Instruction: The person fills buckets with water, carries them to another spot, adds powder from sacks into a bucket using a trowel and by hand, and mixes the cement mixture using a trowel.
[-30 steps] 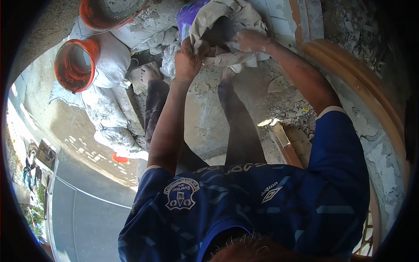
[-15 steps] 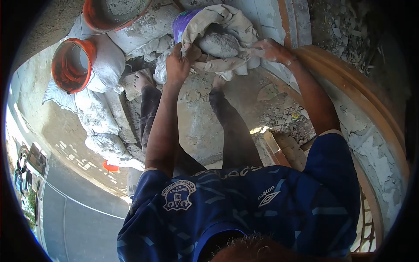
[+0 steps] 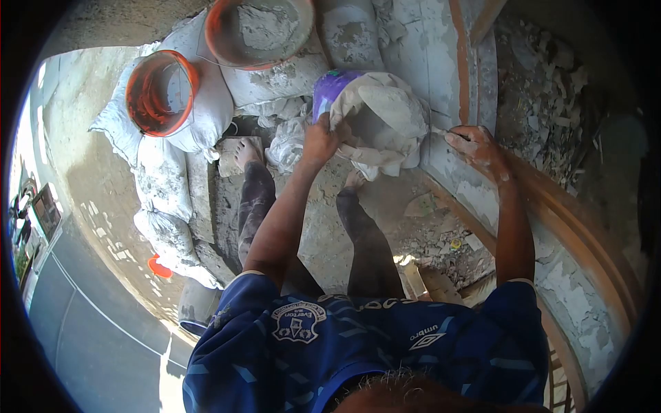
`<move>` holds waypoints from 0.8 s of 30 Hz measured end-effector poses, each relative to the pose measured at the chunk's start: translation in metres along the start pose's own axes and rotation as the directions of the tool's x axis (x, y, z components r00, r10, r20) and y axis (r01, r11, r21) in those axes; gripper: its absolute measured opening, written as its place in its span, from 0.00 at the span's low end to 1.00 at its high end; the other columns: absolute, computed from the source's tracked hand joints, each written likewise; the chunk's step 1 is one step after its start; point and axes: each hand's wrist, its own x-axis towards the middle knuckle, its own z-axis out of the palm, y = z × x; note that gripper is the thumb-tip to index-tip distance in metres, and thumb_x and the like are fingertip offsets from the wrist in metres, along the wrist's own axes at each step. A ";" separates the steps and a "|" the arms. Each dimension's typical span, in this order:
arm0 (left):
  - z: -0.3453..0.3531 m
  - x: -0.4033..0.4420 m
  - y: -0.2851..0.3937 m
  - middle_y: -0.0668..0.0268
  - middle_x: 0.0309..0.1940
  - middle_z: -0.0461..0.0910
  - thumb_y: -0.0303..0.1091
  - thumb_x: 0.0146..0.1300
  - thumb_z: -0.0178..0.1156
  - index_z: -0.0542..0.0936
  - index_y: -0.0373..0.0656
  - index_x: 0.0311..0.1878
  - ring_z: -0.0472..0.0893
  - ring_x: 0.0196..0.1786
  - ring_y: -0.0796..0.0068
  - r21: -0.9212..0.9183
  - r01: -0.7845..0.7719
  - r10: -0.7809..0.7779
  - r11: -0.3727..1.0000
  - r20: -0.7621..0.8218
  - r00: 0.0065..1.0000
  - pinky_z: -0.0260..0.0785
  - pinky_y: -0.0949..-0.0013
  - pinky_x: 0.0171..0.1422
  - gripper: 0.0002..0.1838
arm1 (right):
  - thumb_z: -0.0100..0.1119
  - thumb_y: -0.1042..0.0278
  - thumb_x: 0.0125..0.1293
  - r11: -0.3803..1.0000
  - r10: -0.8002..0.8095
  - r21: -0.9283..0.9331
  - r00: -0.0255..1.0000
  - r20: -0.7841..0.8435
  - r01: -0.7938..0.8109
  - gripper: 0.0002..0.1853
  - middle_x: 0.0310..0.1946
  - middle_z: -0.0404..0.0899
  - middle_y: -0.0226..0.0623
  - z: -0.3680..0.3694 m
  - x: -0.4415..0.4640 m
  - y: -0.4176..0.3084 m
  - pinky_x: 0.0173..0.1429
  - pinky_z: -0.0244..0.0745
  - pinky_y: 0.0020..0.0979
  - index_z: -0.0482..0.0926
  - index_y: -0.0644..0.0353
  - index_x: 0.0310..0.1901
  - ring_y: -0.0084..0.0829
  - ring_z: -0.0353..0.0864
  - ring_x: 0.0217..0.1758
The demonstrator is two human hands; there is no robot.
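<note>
A sack with a purple side stands on the floor in front of me, its pale mouth folded outward and powdery inside. My left hand is closed on the left part of its rolled rim. To the right of the sack my right hand is closed, with a thin pale stem poking from its fingers toward the rim. What that stem belongs to, I cannot make out. A smooth pale dusty surface slopes across the sack's mouth. My bare feet are on either side, partly hidden.
An orange bucket and a larger one holding grey material rest on filled white sacks at the left. A wooden frame curves along the right wall. Rubble lies on the floor near my right arm.
My right hand has moved away from the sack's rim to the right, the thin stem now showing. The left hand still grips the rim. The view has shifted, showing more of the buckets.
</note>
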 end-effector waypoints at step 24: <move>-0.018 0.009 0.020 0.37 0.36 0.81 0.51 0.67 0.58 0.76 0.37 0.50 0.80 0.44 0.33 0.010 0.231 -0.230 0.973 0.143 0.963 0.72 0.43 0.48 0.24 | 0.62 0.65 0.57 0.552 -0.825 -0.778 0.336 -0.455 0.300 0.13 0.36 0.80 0.44 0.104 0.213 -0.260 0.51 0.74 0.50 0.83 0.52 0.44 0.49 0.84 0.39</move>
